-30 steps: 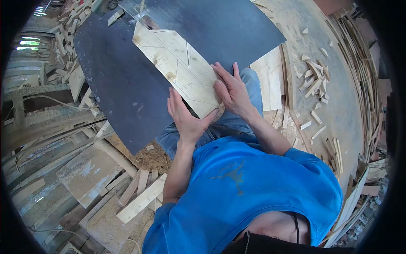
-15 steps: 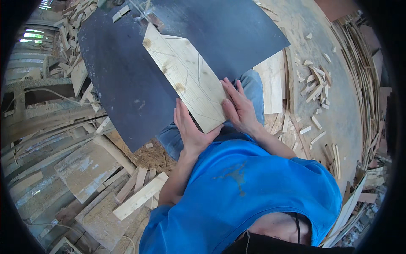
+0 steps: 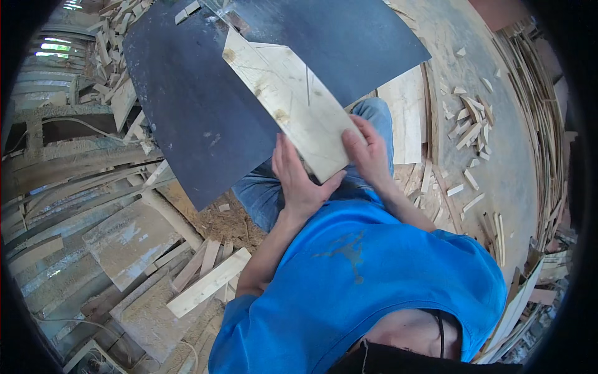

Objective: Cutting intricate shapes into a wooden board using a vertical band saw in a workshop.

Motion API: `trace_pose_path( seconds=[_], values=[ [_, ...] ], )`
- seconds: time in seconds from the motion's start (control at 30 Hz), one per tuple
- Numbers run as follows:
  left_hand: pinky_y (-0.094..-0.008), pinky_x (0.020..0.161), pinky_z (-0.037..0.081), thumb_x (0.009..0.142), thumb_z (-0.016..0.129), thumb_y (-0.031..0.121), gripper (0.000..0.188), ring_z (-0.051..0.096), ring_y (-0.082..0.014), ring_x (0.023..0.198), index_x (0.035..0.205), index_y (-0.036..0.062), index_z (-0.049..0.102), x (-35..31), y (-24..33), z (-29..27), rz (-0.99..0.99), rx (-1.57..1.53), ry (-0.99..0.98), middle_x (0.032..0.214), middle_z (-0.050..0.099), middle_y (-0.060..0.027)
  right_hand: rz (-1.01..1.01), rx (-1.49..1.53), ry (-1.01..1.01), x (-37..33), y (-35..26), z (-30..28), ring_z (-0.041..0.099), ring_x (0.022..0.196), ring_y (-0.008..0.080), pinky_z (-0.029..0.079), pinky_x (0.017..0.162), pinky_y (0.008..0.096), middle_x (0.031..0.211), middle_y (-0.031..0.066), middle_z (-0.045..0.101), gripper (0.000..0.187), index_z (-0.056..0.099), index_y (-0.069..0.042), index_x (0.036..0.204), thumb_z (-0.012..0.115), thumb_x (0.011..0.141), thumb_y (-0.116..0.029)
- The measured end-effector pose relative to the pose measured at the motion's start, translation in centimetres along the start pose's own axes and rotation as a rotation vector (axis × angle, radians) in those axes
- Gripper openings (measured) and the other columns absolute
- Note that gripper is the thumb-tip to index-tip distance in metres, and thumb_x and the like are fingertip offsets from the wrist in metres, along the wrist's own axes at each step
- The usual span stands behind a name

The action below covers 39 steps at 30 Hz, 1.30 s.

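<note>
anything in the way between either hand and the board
Nothing visible: both hands are already on the board, the left hand at its near left corner, the right hand on its right edge.

We can read no words or numbers here. The clearest sign we find is a printed emblem (image 3: 354, 254) on the front of the bright blue shirt (image 3: 411, 280): a dark, brownish-grey silhouette of a figure with its limbs spread, patchy and creased with the cloth. On the pale wooden board (image 3: 280, 93) we see thin, straight lines (image 3: 294, 107) marked across the face, several of them slanting, some faint. We make out no letters or digits among them, and the faintest are too weak for us to follow.
</note>
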<state>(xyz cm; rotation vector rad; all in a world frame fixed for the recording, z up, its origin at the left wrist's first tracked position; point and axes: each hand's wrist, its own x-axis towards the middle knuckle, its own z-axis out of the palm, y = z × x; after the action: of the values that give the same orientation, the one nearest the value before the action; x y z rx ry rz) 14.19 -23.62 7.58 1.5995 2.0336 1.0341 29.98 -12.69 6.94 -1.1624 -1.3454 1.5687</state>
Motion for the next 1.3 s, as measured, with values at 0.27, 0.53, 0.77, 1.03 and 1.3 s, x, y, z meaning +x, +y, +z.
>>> trace_pose_path(
  seconds=[0.27,0.53,0.77,1.03,1.3],
  values=[
    [-0.0586,0.124,0.027,0.088,0.086,0.051,0.111,0.037,-0.0468,0.153,0.166,-0.0041,0.031,5.7,-2.5,-0.1,0.106,-0.078,0.028,0.165,0.037,-0.0315,0.045,0.064,0.105,5.6,0.4,-5.0,0.069,0.108,0.0135,0.054,0.096,0.0296,0.115,0.0061,0.078,0.033,0.076,-0.001,0.126,0.076,0.102,-0.025],
    [-0.0629,0.124,0.022,0.087,0.08,0.07,0.12,0.027,-0.0575,0.153,0.166,-0.0059,0.031,10.2,-2.4,2.2,0.163,0.107,0.038,0.168,0.015,-0.0472,0.132,0.432,0.46,9.4,1.8,-7.5,0.072,0.084,0.0145,0.058,0.072,0.0276,0.098,0.0103,0.076,0.041,0.069,0.0,0.112,0.091,0.092,-0.028],
    [-0.0634,0.122,0.031,0.09,0.085,0.053,0.108,0.032,-0.0607,0.15,0.166,-0.0045,0.035,10.5,-3.0,3.7,0.239,-0.006,0.019,0.167,0.016,-0.0479,0.085,0.412,0.423,9.6,1.8,-10.2,0.071,0.08,0.0121,0.057,0.069,0.0265,0.096,0.0074,0.076,0.035,0.072,0.001,0.109,0.088,0.095,-0.026],
    [-0.061,0.125,0.031,0.09,0.087,0.038,0.103,0.03,-0.0608,0.153,0.168,-0.0034,0.032,10.6,-1.8,5.5,0.265,-0.099,0.049,0.168,0.011,-0.0477,0.116,0.35,0.46,10.9,1.6,-11.7,0.07,0.075,0.011,0.055,0.066,0.0255,0.093,0.0075,0.076,0.038,0.073,0.002,0.107,0.089,0.095,-0.031],
    [-0.0614,0.126,0.031,0.088,0.087,0.031,0.102,0.029,-0.0626,0.153,0.165,-0.0074,0.032,10.4,-1.2,6.0,0.255,-0.095,0.092,0.167,0.013,-0.0488,0.269,0.099,0.335,10.3,0.0,-13.0,0.065,0.073,0.009,0.05,0.064,0.0246,0.088,0.0039,0.074,0.038,0.075,-0.001,0.102,0.087,0.096,-0.037]
  ],
)
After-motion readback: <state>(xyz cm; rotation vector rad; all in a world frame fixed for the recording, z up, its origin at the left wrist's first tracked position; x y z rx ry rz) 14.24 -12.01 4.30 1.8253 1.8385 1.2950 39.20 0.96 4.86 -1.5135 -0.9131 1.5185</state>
